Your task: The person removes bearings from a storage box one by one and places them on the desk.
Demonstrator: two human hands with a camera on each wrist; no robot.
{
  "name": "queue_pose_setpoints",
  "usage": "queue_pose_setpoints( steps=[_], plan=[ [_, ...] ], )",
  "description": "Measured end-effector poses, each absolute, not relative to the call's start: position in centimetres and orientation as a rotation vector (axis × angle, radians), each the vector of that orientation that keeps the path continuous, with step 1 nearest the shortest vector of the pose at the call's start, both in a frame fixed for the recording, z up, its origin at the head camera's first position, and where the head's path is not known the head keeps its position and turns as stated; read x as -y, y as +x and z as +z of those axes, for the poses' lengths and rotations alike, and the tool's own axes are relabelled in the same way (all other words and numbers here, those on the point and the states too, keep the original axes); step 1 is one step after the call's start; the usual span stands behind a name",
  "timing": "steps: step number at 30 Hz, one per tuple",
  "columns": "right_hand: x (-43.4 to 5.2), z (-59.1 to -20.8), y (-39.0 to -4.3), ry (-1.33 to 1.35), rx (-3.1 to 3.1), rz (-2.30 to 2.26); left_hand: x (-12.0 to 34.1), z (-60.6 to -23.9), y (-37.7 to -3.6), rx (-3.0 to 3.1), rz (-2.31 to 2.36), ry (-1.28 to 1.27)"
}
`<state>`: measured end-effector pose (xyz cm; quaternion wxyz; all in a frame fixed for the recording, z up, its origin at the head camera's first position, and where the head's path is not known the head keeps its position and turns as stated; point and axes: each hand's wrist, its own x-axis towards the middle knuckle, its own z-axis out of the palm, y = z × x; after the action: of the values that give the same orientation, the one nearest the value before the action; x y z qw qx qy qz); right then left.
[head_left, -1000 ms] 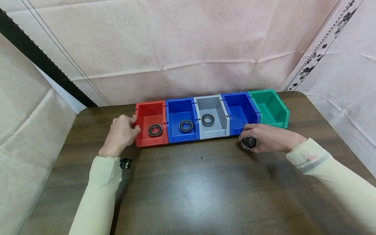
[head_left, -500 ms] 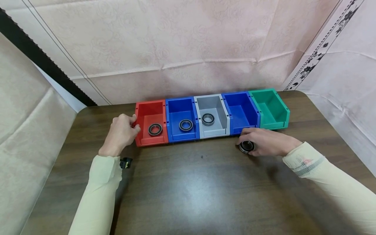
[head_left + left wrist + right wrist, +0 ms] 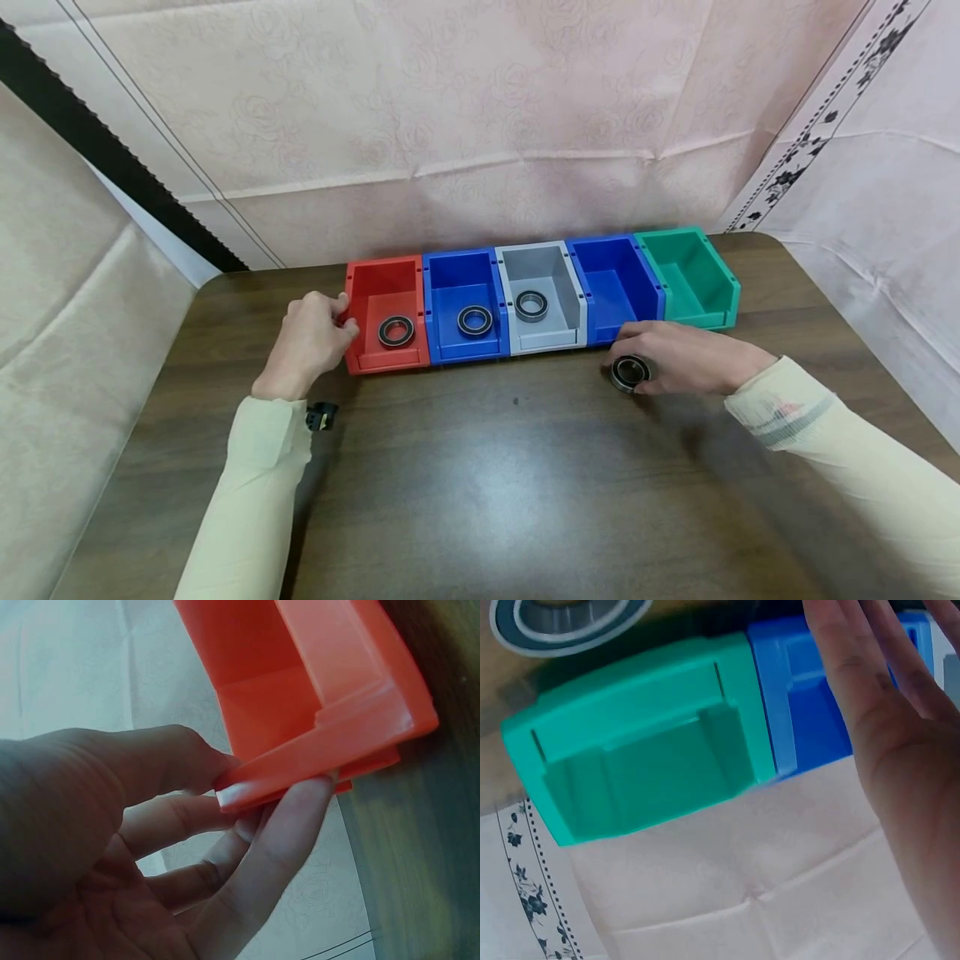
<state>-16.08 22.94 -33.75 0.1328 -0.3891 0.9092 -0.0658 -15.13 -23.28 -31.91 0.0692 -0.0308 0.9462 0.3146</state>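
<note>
Five bins stood in a row along the far edge of the table point(image 3: 480, 483): a red bin point(image 3: 386, 321), a blue bin point(image 3: 463, 304), a grey bin point(image 3: 542, 296), a second blue bin point(image 3: 613, 287) and a green bin point(image 3: 693, 277). From the head view, the left hand point(image 3: 309, 343) sat at the red bin's outer left wall, near the far left corner of the table, but that view did not show how it held on. The left wrist view did: the thumb lay over the rim of the red bin point(image 3: 315, 697) and the fingers point(image 3: 285, 832) curled under and against the wall, pinching it.

The right hand point(image 3: 678, 357) rested on the table just in front of the second blue bin, its fingers curled round a loose bearing point(image 3: 629, 372) that stood on edge, tilted, at the fingertips. The right wrist view caught only a slice of that bearing point(image 3: 562, 619) at the top edge, with the green bin point(image 3: 645, 742) beside the second blue bin point(image 3: 817, 697) and the palm point(image 3: 900, 750) with fingers stretched; the grip itself was not visible there.

Only the head view showed one bearing lying flat in each of the red bin point(image 3: 396, 331), the blue bin point(image 3: 475, 320) and the grey bin point(image 3: 531, 306).
</note>
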Motion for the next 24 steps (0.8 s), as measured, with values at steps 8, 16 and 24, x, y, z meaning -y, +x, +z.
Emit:
queue_pose_setpoints(
  steps=[8, 16, 24],
  plan=[
    [-22.1, -31.9, -17.1, -1.135, -2.691, -0.184, 23.3, -32.0, -15.1, -2.844, 0.952, -0.103],
    [-21.1, -30.0, -18.4, -1.116, -2.713, -0.227, 23.3, -32.0, -15.2, -2.843, 0.951, -0.111],
    [-19.4, -29.4, -19.8, -1.175, -2.755, -0.232, 23.2, -32.0, -15.2, -2.840, 0.949, -0.115]
  ],
)
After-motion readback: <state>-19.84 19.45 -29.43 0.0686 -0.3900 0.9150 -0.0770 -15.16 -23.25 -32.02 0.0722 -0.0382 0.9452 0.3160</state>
